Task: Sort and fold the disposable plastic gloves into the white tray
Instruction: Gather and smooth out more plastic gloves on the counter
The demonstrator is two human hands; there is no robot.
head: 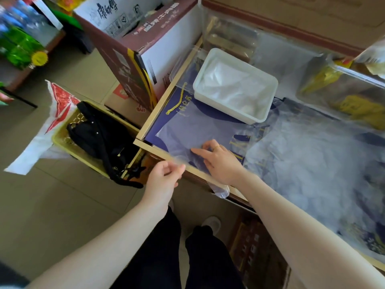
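Note:
A clear plastic glove (183, 130) lies flat on the blue surface of the box top (158, 124), near its front edge. My right hand (218, 159) presses on the glove's near part with straight fingers. My left hand (164, 174) pinches the glove's near edge at the box's gold rim. The white tray (264, 117) stands behind, holding folded gloves (231, 88). A loose heap of clear gloves (308, 161) covers the right side of the surface.
A maroon carton (129, 51) stands at the back left. A yellow basket (62, 140) with a black bag (104, 138) sits on the floor to the left. Clear plastic boxes (341, 90) and a brown carton (291, 15) line the back.

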